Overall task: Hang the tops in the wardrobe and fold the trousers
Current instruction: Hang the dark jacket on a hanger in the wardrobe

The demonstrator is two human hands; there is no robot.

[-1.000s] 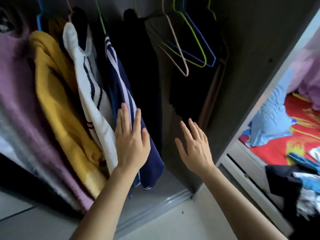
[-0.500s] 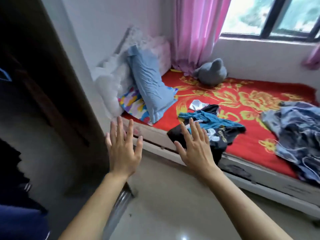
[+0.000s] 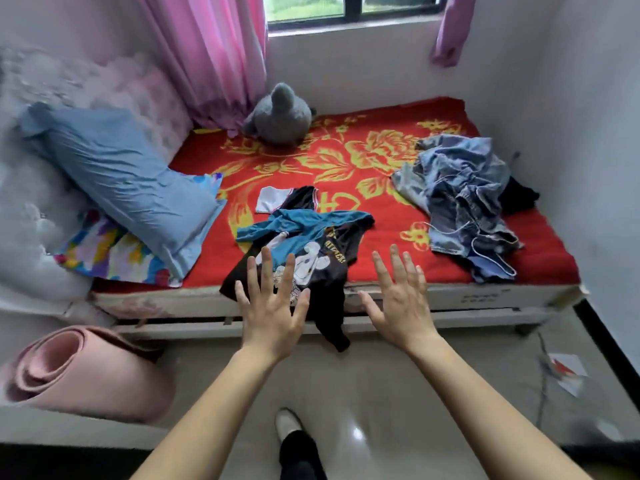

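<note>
Hovering left hand [image 3: 272, 315], right hand [image 3: 398, 303]: splayed.

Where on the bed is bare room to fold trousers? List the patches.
Bare red flowered blanket lies between the grey plush toy and the dark-and-teal heap of tops, and down between that heap and the blue denim pile. Crowded: left, blue pillow; right, denim.

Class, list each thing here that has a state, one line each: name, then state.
left hand: open, empty
right hand: open, empty
black top: crumpled, draped over the bed edge
teal top: crumpled on the black top
denim clothes: heaped, unfolded
pink mat: rolled up
</note>
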